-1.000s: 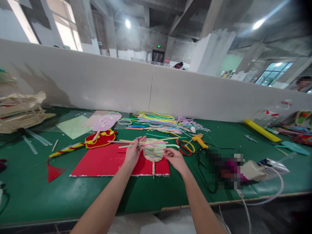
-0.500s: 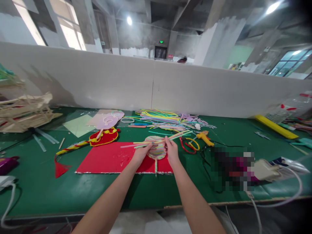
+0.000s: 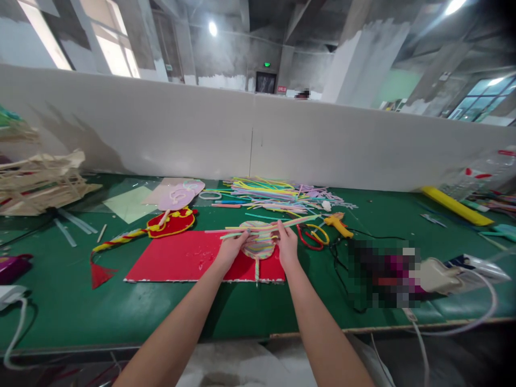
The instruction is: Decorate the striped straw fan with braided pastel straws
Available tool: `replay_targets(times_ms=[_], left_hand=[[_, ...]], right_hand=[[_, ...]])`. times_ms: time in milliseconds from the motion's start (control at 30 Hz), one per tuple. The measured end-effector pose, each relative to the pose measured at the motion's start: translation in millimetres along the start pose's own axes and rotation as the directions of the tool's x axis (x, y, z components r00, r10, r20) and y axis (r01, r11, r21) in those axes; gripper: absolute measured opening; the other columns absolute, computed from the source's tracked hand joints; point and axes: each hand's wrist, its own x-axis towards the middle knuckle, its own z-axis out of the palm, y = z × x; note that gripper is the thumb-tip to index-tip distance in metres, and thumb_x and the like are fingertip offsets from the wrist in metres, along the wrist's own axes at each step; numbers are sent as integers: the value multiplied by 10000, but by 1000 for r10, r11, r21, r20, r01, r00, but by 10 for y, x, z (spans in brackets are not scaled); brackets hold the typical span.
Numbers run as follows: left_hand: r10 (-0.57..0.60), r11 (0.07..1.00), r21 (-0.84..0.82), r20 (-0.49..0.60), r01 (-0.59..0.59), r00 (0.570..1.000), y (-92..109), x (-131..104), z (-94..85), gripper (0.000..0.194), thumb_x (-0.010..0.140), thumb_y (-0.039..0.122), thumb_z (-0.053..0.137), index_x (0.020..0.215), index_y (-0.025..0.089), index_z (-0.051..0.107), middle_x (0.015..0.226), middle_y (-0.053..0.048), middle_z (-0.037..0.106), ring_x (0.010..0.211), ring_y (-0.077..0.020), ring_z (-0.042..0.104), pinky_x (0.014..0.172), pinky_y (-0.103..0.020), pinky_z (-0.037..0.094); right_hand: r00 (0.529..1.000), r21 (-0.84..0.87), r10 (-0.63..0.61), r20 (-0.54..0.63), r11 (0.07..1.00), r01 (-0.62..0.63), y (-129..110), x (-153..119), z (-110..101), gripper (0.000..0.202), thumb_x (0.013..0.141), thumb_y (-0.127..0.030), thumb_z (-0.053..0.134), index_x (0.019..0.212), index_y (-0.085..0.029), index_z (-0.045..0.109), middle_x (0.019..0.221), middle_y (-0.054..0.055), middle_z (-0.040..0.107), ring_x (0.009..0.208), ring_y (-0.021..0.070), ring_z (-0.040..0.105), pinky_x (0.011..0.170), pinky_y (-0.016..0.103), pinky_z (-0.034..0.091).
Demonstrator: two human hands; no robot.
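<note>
A few pastel pipe cleaners (image 3: 300, 221) run crosswise between my hands, over a round, striped fan (image 3: 260, 249) with a twisted handle. My left hand (image 3: 233, 250) is closed on them at the fan's left edge, thumb on top. On the right edge, my right hand (image 3: 287, 243) pinches the same pipe cleaners, their far ends sticking out to the right. The fan rests on a red board (image 3: 177, 258), its handle pointing toward me over the board's near edge. My fingers hide parts of the fan's rim.
Behind lies a heap of pastel pipe cleaners (image 3: 270, 192). A red fan with yellow trim (image 3: 171, 223) and a lilac fan (image 3: 179, 196) are on the left. To the right are red-and-yellow-handled scissors (image 3: 310, 241), a yellow glue gun (image 3: 338, 224) and cables. A white partition (image 3: 181, 134) borders the back.
The pipe cleaners in my hands have shifted slightly and lie more level across the fan. My right hand has moved a little to the right. The whole view has tilted slightly.
</note>
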Motion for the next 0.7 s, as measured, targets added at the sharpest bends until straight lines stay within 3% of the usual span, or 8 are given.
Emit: replay_targets(times_ms=[233,500,700], left_hand=[[36,999,-15,-22,-37,999,13,35,-36,249,700,247,651,904,111,610,889,-97,700,859,-228,654,774,-337,528],[75,996,-35,-114,-79,991,44,47,-50,200,712,248,641,807,75,613,848,-133,698,835,-226,660,748,-308,535],[91,994,-56,-117,-99,989,18,71,-106,222,695,281,655,808,92,629,845,-103,700,800,-221,667,710,-301,543]], right_hand=[[997,63,-55,-49,996,58,-20,36,-58,331,691,-495,581,711,-165,575,555,-11,580,461,115,528,353,198,379],[994,20,-82,-72,996,83,1,55,-66,325,692,-499,581,724,-176,575,518,-28,577,452,118,537,353,203,391],[994,87,-67,-91,993,75,7,88,-83,349,673,-501,590,729,-156,590,650,8,644,436,99,533,341,201,371]])
